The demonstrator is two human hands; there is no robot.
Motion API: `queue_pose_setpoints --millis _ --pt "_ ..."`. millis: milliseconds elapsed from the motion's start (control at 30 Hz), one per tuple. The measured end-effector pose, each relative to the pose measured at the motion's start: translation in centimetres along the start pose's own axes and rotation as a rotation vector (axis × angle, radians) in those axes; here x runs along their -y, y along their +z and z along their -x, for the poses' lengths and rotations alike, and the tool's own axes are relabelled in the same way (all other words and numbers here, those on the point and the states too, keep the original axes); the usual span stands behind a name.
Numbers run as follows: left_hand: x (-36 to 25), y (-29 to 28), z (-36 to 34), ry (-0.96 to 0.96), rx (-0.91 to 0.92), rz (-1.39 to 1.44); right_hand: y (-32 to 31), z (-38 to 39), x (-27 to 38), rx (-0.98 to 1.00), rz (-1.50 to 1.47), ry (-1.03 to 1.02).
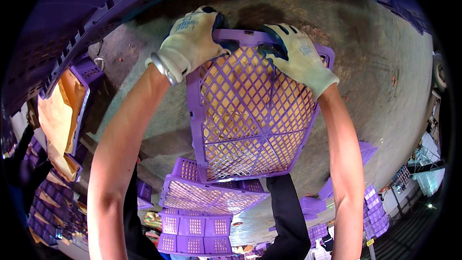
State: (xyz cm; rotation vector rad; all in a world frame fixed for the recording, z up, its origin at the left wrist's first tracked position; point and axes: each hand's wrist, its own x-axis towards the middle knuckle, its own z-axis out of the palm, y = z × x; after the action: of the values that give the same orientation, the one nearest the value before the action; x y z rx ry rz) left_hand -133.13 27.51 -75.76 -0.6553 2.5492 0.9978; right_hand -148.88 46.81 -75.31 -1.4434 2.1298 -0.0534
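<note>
So the purple crate (264,136) is right between the two arms, with its far rim up at the hands and the rest of it stretching back toward the wearer. Left hand (195,38) is gripping the left part of that far rim, thumb on the near side of it. Right hand (299,57) has the same rim further right, fingers curled over it. Both are gloved. Tan stuff shows through the lattice, can't tell what. The crate's near end overlaps a second purple crate (211,195) in view, can't tell if they touch. Concrete-looking floor (385,67) lies beyond.
</note>
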Motion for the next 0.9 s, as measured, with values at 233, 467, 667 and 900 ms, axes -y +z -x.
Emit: queue_pose_setpoints --millis 233,467,667,900 --pt "-0.2 1.2 -0.5 -0.127 -0.057 0.036 0.5 -0.7 0.7 -0.002 -0.005 0.098" --pt "0.6 1.9 0.2 -0.025 -0.166 0.051 0.6 -1.7 0.0 0.102 -0.199 0.238" --pt "1.9 2.6 -0.3 0.077 -0.129 -0.025 1.0 -4.2 1.5 0.019 -0.502 0.325" --pt "2.2 2.2 -0.1 0.107 -0.116 0.053 -2.6 -3.7 4.1 0.162 -0.616 0.267"
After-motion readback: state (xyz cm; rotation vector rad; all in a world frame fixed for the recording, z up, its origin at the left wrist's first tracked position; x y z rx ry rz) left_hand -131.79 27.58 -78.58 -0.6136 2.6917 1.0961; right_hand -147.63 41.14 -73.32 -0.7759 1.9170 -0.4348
